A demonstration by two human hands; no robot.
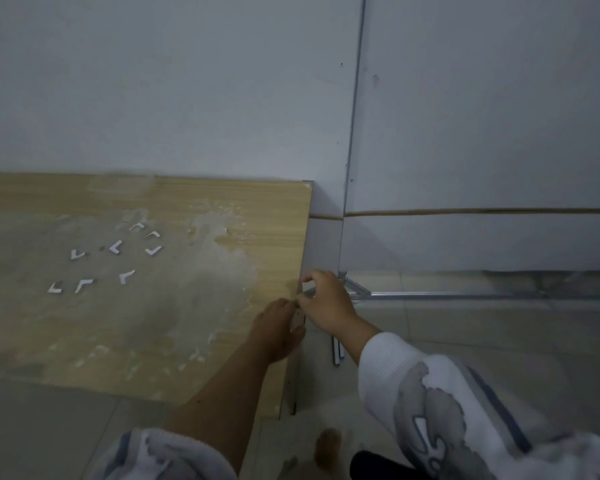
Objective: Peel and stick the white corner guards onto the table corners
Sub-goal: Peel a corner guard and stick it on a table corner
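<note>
A light wooden table (174, 323) fills the left half of the view, its right edge running down the middle. Several white L-shaped corner guards (116, 247) lie loose on its top at the left. Both hands meet at the table's right edge. My left hand (279, 332) lies on the tabletop with its fingers at the edge, touching a small white corner guard (297, 318). My right hand (326, 303) reaches in from beside the table and pinches at the same spot with thumb and fingers. The guard is mostly hidden by the fingers.
A grey wall stands behind the table, with a panel seam and a thin brown strip (482, 212) at the right. A metal frame (430, 294) lies on the tiled floor to the right. The tabletop carries pale smears (222, 258). A foot (328, 448) shows below.
</note>
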